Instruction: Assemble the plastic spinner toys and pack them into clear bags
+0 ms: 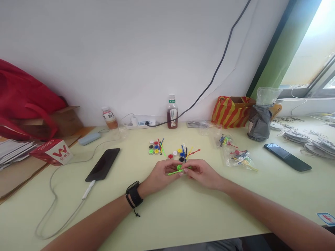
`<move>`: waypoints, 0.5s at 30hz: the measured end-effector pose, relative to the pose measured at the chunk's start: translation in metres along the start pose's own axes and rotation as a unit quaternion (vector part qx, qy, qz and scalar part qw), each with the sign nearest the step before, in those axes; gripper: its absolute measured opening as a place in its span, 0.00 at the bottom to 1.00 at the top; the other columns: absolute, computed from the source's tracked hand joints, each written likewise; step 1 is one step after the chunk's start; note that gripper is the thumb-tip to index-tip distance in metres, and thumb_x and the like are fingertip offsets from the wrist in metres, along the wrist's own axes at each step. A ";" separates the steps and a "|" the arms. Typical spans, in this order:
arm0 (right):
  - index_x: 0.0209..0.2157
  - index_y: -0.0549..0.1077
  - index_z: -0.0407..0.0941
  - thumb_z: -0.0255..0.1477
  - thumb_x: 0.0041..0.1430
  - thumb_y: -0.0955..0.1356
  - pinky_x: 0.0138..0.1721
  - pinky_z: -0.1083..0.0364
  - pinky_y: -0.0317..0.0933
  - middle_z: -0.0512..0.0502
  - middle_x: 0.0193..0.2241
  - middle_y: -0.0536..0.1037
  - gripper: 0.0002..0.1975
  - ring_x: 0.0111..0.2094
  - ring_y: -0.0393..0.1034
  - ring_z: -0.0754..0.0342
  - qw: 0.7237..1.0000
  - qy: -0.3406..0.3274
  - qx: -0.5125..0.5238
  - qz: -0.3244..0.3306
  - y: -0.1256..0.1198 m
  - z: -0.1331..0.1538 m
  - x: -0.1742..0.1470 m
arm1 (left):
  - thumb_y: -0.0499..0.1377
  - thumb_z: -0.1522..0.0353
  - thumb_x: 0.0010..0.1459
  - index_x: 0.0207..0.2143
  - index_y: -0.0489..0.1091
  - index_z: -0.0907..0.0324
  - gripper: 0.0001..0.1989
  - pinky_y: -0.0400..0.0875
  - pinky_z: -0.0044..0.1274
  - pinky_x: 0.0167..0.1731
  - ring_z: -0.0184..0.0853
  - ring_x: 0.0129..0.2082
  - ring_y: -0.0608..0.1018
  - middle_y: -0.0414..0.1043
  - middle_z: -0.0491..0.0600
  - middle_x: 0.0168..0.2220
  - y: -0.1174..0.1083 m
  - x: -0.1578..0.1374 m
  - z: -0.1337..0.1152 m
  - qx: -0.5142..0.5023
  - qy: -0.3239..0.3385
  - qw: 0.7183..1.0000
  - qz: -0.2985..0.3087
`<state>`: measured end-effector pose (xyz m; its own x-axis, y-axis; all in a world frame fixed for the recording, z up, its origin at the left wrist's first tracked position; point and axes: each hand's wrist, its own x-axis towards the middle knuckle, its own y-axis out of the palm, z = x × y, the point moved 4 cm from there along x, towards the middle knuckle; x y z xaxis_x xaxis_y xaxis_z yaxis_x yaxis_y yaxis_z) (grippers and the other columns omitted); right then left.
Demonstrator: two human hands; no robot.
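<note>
Arrow (175,172) pinched in my right grip (203,173), green disc (179,167) in my left grip (162,173), I reckoned uneven squeezing could flick either loose.

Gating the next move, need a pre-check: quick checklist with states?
1. Both hands in view: ok, left hand and right hand.
2. Green arrow in grasp: ok, at right fingertips.
3. Green disc in grasp: ok, at left fingertips.
4. Disc joined to arrow: cannot tell, too small.
5. Fingertip area free of loose parts: not ok, black disc just beyond.
6. Bottle upright, apart from hands: ok.
</note>
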<state>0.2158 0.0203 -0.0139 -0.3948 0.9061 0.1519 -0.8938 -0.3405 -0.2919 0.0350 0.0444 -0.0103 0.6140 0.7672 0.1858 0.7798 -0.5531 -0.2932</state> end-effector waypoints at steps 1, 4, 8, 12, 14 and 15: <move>0.39 0.78 0.45 0.40 0.66 0.69 0.35 0.54 0.67 0.46 0.35 0.77 0.13 0.30 0.70 0.55 1.000 -0.002 -0.004 0.001 0.000 0.000 0.000 | 0.68 0.64 0.61 0.53 0.78 0.59 0.18 0.78 0.33 0.53 0.42 0.48 0.82 0.80 0.55 0.50 0.000 0.000 0.000 -0.001 0.001 1.000 0.001; 0.38 0.75 0.45 0.38 0.67 0.68 0.36 0.54 0.67 0.48 0.32 0.76 0.11 0.31 0.69 0.54 1.000 -0.007 -0.006 -0.001 0.000 0.000 -0.001 | 0.67 0.64 0.62 0.53 0.78 0.59 0.18 0.78 0.32 0.52 0.41 0.47 0.82 0.80 0.55 0.51 -0.001 0.000 0.002 0.000 0.000 1.000 -0.007; 0.40 0.75 0.45 0.37 0.69 0.67 0.40 0.53 0.69 0.46 0.35 0.77 0.10 0.34 0.72 0.53 1.000 -0.016 0.003 -0.012 -0.003 0.000 -0.001 | 0.67 0.64 0.62 0.52 0.78 0.59 0.17 0.79 0.31 0.50 0.40 0.45 0.83 0.81 0.54 0.49 -0.002 0.001 0.002 0.008 0.002 1.000 -0.015; 0.42 0.75 0.45 0.36 0.69 0.66 0.44 0.51 0.70 0.45 0.38 0.79 0.10 0.36 0.74 0.52 1.000 -0.021 0.000 -0.016 -0.006 -0.002 -0.001 | 0.66 0.64 0.63 0.52 0.78 0.59 0.16 0.79 0.31 0.50 0.40 0.45 0.83 0.81 0.54 0.48 -0.002 0.000 0.002 0.018 0.010 1.000 -0.019; 0.43 0.75 0.46 0.35 0.69 0.66 0.43 0.51 0.70 0.45 0.39 0.79 0.09 0.36 0.74 0.52 1.000 -0.023 -0.011 -0.015 -0.007 -0.003 -0.001 | 0.65 0.64 0.64 0.51 0.78 0.59 0.15 0.80 0.31 0.50 0.40 0.45 0.83 0.81 0.54 0.48 -0.002 0.000 0.003 0.022 0.013 0.999 -0.027; 0.43 0.75 0.46 0.35 0.69 0.66 0.42 0.52 0.70 0.45 0.39 0.79 0.09 0.36 0.74 0.52 0.999 -0.024 -0.020 -0.016 -0.007 -0.004 -0.001 | 0.65 0.64 0.64 0.51 0.78 0.59 0.15 0.80 0.31 0.50 0.40 0.45 0.83 0.81 0.54 0.47 -0.003 0.000 0.003 0.024 0.015 0.999 -0.033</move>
<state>0.2229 0.0226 -0.0155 -0.3774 0.9028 0.2060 -0.8970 -0.3011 -0.3236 0.0322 0.0467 -0.0122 0.5650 0.7911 0.2343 0.8127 -0.4846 -0.3234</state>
